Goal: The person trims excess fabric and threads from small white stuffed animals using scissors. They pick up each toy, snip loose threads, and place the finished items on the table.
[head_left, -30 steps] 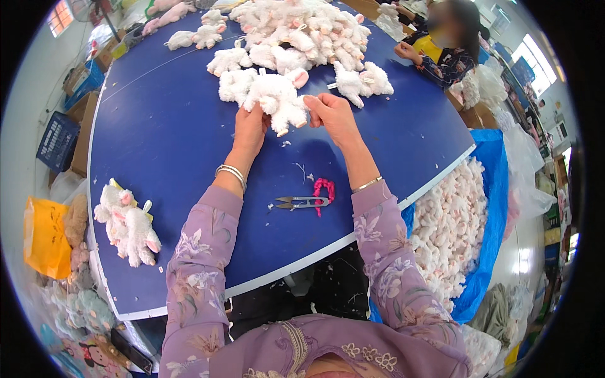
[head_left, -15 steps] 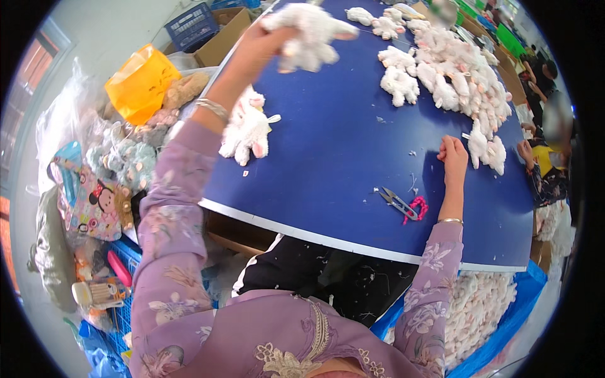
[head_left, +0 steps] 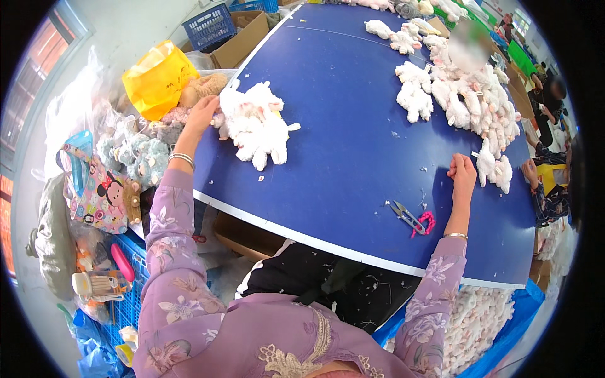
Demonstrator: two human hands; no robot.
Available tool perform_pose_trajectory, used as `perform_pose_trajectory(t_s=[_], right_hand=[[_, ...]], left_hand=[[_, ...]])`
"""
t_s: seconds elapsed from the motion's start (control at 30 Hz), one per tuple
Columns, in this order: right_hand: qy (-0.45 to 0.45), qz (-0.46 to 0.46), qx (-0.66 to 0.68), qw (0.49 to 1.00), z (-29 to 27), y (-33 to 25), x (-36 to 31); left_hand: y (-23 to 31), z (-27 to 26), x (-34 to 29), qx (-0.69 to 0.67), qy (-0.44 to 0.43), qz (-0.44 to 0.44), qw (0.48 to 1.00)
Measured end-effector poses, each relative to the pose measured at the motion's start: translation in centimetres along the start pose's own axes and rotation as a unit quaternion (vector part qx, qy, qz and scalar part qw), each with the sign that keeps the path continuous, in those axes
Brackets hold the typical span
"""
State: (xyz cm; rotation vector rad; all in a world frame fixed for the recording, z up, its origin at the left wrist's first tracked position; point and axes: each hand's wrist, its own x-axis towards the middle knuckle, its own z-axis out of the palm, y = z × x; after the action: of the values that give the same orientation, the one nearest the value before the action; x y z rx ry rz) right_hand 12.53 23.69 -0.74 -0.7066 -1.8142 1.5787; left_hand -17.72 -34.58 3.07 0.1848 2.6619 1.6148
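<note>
Several white plush toys (head_left: 257, 129) meet your left hand (head_left: 203, 113), grip unclear, right hand (head_left: 463, 171) curled apart, as placement seemingly calls for release.

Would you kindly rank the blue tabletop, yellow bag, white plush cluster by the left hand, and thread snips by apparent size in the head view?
1. Blue tabletop
2. White plush cluster and yellow bag: too alike to rank
3. Thread snips
</note>
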Motion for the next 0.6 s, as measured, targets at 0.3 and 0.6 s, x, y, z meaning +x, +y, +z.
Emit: perform_pose_trajectory(t_s=[0.3,0.6], right_hand=[[0.037,-0.006,-0.094,0.995,-0.7,0.2,-0.2],[0.02,-0.01,0.004,1.0,0.6,-0.4,-0.4]], left_hand=[[1.9,3.5,-4.7,0.327,0.059,0.333,0.882],[5.1,10.3,-4.7,0.424,0.02,0.167,0.89]])
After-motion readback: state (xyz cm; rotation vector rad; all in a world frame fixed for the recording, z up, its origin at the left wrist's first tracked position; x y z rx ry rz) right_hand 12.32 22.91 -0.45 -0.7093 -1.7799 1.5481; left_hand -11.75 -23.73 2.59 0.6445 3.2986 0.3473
